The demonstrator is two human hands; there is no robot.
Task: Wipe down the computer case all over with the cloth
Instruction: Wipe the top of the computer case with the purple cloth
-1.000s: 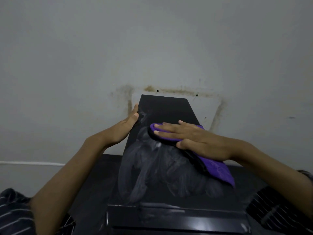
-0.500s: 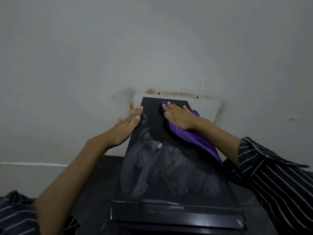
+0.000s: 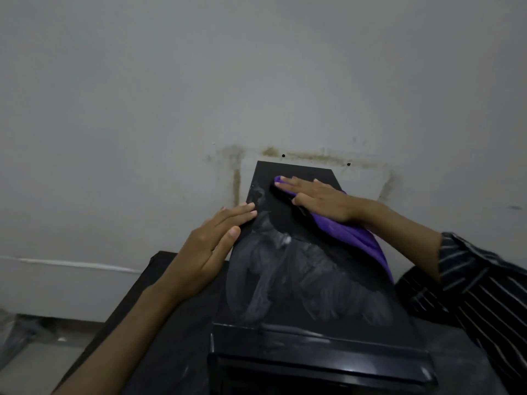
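Grey wall (image 3: 256,81), stained brown along an old fixture outline, fills most of the view. Below it a black tabletop (image 3: 159,295) carries the computer case (image 3: 313,306), a black tower seen from above; whether its far end touches the wall cannot be settled. The top panel shows pale streaked smears (image 3: 285,280) across its near and middle portions, while the far portion reads darker and cleaner. A purple cloth (image 3: 356,238) lies on the far right part of the panel and trails over the right edge. The right hand (image 3: 319,199) presses it flat, fingers straight and close together, pointing toward the far left corner. The left hand (image 3: 211,246) rests on the panel's left edge, fingers straight and slightly spread, holding nothing. Judged step: wiping the top, far end. The next move calls for firm passes over the smeared near area, then the sides and front, whose condition cannot be seen. No open container is in view; the case interior is hidden.
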